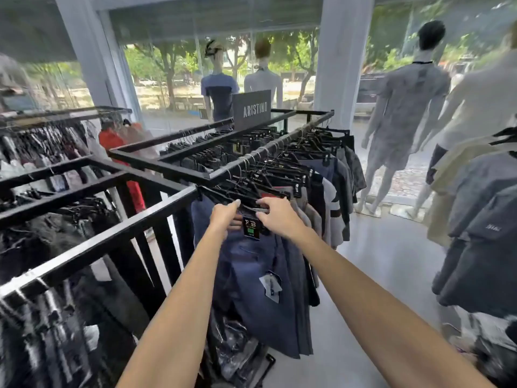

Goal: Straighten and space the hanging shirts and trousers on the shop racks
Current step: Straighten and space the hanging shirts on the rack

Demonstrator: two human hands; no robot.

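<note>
Stands at near end of black rack (156, 217), both arms stretched fwd. Grips front hanger (249, 205) w/ left hand (225, 217), fingers curled over its left end, thumb underneath. Grips same hanger's right end w/ right hand (275, 217), fingers hooked over the top, knuckles up. Keeps hanger just below near end of rail (263, 151), at very front of the row.

Below hanger: navy trousers (251, 267) clipped on, hanging straight down. At waistband, btwn the hands: black & green size tag (251, 228). Lower, on right side: pale price tag (271, 285).

Behind these, packed tight along rail: more black hangers w/ grey, white & dark garments (330, 191), touching one another, running toward the window. On top of rack's far end: grey sign (251, 109) reading ARISTINO. Along rack's inner bar: row of dark folded items (212, 152) w/ tags. Under rack, near floor: clear-bagged stock (232, 345), contents not legible.

To left: second rack (56, 119) w/ blurred dark & patterned clothes, plus red garment (112, 141) beside pillar. At right edge: grey shirts (481, 219) on another stand. By window glass: mannequin in blue tee (219, 91), pale mannequin (263, 77) just beside it, mannequin in grey printed set (405, 107) further right.
</note>
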